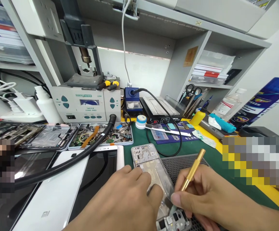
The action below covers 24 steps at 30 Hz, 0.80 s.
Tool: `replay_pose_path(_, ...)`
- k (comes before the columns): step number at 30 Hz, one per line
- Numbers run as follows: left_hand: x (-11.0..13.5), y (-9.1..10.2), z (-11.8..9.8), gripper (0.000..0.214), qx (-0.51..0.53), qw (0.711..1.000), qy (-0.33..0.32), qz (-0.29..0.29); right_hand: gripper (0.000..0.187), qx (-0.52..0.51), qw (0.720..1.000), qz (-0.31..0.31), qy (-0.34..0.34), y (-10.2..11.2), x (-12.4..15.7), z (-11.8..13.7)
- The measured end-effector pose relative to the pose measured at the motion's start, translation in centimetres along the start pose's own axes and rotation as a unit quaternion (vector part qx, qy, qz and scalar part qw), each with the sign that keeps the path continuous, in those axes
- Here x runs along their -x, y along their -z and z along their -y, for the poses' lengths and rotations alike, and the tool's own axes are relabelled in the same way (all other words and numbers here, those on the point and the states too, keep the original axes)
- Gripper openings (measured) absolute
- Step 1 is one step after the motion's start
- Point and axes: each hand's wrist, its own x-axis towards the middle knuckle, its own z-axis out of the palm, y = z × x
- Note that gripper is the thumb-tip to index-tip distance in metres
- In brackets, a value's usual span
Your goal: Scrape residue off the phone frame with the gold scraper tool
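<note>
An opened phone frame [146,157] lies on a dark honeycomb mat [178,163] in front of me. My left hand [127,200] rests on the frame's left side, fingers curled and pressing it down. My right hand [209,195] pinches a brass-coloured screwdriver [193,170], its tip pointing down at the lower part of the frame. The tip itself is hidden behind my thumb.
A hot-air rework station [86,102] stands at the back, its black hose [81,150] crossing white phones [57,192] on the left. Trays of small parts [105,134], a blue soldering stand [131,96], a heating plate [161,110], a yellow bottle [198,117] and a blue spray can [262,99] surround the green mat [202,150].
</note>
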Motion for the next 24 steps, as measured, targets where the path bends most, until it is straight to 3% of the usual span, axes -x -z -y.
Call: replay_pose_path(24,-0.33,0.14,-0.06,0.007,0.014,1.0,0.019,0.013,0.042,-0.028,0.999,0.015,0.003,0.12,0.39,0.3)
